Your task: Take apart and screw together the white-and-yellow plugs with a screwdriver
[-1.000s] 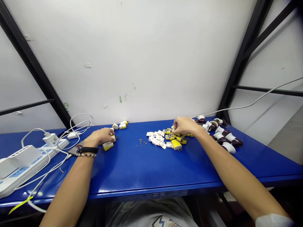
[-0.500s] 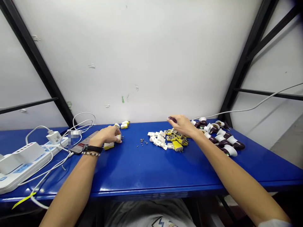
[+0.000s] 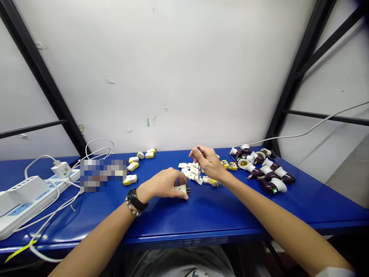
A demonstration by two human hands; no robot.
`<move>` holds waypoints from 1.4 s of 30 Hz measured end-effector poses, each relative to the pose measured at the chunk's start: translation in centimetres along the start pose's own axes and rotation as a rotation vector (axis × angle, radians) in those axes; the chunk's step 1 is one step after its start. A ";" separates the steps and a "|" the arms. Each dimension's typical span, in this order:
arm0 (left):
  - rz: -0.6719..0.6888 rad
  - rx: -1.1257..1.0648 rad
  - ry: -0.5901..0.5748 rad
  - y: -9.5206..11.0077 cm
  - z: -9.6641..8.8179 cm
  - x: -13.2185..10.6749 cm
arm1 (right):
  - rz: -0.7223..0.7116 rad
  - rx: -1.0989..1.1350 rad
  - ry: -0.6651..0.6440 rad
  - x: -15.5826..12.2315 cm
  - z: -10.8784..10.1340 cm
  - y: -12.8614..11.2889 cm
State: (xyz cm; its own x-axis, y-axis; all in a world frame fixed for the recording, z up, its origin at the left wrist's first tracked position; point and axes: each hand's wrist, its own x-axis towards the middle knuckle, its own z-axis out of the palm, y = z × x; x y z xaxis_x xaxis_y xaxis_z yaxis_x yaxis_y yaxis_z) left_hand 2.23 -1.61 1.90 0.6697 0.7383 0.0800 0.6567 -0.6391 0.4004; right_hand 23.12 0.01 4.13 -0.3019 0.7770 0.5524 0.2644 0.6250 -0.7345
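Near the middle of the desk, my left hand (image 3: 165, 184) is closed around a white and yellow plug (image 3: 181, 188), its two metal prongs pointing right. My right hand (image 3: 211, 163) grips a screwdriver (image 3: 198, 169) with a dark handle; the shaft hangs almost upright. Its tip is over the small white plug covers (image 3: 185, 172); whether it touches one I cannot tell. Open yellow plug halves (image 3: 232, 166) lie partly hidden behind my right hand. The loose screws are hidden from view by my left hand.
White and yellow plugs (image 3: 133, 166) lie at the back left. Dark lamp holders with white rims (image 3: 269, 174) are piled on the right. A white power strip (image 3: 20, 209) and tangled cables take up the left of the blue desk (image 3: 230, 215), beside a blurred patch.
My left hand has come right from the left-hand plugs to mid-desk, holding a plug. My right hand has shifted left and lower, and the screwdriver now points down.
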 end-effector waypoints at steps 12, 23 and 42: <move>0.014 -0.115 -0.067 -1.2 -0.4 -0.1 | 0.022 0.075 -0.184 -1.6 2.8 -0.3; 0.145 -0.086 0.081 -0.4 -0.2 0.0 | 0.005 -0.010 -0.257 -1.6 2.8 -0.6; 0.067 -0.223 0.003 -1.3 -0.2 0.4 | -0.038 0.139 -0.278 -1.1 2.4 -0.8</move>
State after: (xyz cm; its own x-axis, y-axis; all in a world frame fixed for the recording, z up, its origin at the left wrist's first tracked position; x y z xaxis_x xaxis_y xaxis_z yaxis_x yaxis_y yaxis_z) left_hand 1.60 -0.47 1.59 0.7081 0.6965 0.1164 0.5176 -0.6240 0.5854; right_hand 21.03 -1.48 3.18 -0.5529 0.6907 0.4661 0.1263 0.6223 -0.7725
